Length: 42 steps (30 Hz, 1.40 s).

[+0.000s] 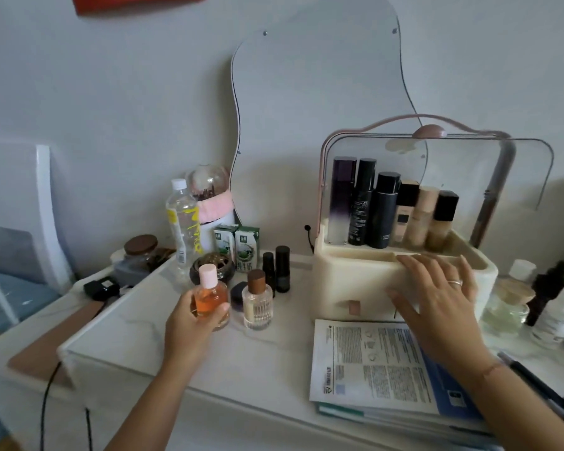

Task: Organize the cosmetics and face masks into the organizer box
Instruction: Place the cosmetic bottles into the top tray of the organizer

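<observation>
The orange perfume bottle [209, 299] is in the left hand [189, 323], fingers and thumb curled round its body, probably because it is next to go in the organizer box [345, 281]. The box stands under the right hand [437, 297], its clear lid [469, 164] raised, with tall bottles [381, 213] upright at the back. That hand lies flat on the box's front edge, fingers spread and gripping nothing, probably steadying it; the face masks [365, 362] lie stacked beneath its wrist, not yet inside.
</observation>
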Tool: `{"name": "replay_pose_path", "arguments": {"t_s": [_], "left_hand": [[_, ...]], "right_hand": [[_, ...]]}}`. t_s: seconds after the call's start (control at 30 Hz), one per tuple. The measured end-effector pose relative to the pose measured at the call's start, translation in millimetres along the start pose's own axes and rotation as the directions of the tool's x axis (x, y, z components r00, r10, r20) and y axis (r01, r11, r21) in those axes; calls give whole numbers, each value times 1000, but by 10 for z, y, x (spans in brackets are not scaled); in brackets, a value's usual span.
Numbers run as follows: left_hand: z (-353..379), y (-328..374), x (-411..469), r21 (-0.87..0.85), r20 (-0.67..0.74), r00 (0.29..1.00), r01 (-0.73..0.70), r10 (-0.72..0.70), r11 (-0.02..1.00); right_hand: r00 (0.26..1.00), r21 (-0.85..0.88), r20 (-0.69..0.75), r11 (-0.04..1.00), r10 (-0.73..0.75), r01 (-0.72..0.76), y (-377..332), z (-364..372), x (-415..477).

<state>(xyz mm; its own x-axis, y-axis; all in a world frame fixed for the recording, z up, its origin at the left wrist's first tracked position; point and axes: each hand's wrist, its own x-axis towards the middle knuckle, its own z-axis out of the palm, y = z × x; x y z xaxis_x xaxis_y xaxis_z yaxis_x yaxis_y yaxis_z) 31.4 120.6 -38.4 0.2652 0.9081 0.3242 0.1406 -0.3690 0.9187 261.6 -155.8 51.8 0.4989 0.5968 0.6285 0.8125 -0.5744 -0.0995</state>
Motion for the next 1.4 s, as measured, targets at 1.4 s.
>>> {"name": "replay_pose_path", "arguments": {"t_s": [1.4], "left_hand": [[1190, 1216, -565, 1, 331, 786, -554, 523, 832]], "right_hand": [[906, 542, 258, 726, 335, -423, -534, 258, 1278]]}}
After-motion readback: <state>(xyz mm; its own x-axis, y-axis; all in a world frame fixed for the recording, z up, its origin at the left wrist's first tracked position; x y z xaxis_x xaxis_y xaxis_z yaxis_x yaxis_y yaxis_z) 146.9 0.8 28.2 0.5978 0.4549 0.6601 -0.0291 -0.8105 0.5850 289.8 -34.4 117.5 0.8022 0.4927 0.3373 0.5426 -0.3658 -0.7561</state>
